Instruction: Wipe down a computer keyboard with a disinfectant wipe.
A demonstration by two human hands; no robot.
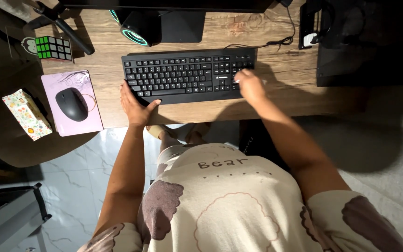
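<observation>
Hands first: the left hand point(135, 105) lies open at the near-left corner of the black keyboard point(187, 74), thumb along its front edge, gripping nothing. Her right hand point(250, 86) rests on the keyboard's right end, fingers point(237, 78) loosely curled onto the keys. Left of the keyboard, a black mouse point(71, 103) sits on a pink pad point(94, 116). Beyond that pad stands a puzzle cube point(53, 47) on the wooden table point(281, 65).

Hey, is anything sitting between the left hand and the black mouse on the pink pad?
Nothing visible does. The left hand rests at the keyboard's front left corner, and the mouse lies on the pink pad to its left. Only bare wooden desk and the pad's edge lie between them.
</observation>
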